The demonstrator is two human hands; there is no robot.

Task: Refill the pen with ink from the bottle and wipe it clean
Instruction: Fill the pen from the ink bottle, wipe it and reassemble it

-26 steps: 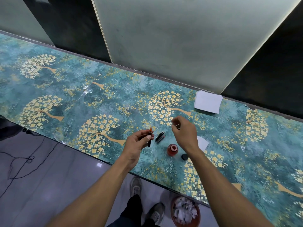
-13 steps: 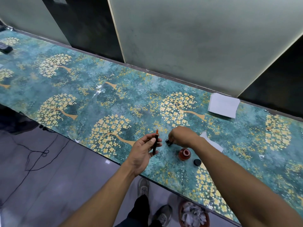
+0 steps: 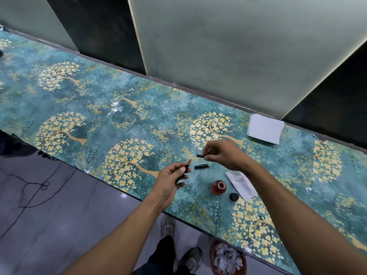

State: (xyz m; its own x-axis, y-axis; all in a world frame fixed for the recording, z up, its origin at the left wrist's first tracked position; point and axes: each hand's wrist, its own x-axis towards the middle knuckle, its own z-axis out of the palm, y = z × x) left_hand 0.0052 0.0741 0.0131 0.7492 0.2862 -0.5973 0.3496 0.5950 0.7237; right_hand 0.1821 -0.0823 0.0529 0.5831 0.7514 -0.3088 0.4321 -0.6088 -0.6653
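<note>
My left hand (image 3: pixel 170 180) holds the pen's front section (image 3: pixel 186 167), a dark tube with an orange tip pointing up and away. My right hand (image 3: pixel 224 153) is raised above the table and pinches a short black pen barrel (image 3: pixel 200 155) by one end. Another black pen part with a gold ring (image 3: pixel 202 166) lies on the table between my hands. The open ink bottle (image 3: pixel 219 187), reddish with a wide mouth, stands near the front edge, below my right wrist. Its black cap (image 3: pixel 234 196) lies just right of it, beside a stained white tissue (image 3: pixel 241 184).
The table (image 3: pixel 119 126) has a teal cover with gold trees and runs along a wall. A stack of white paper (image 3: pixel 265 129) lies at the back right. Below the front edge stands a bin of crumpled tissues (image 3: pixel 228 259), beside my shoes; cables lie on the floor.
My right hand went down to the table beside the pen parts and has come up holding a black barrel. One black part stays on the table. My left hand keeps the front section.
</note>
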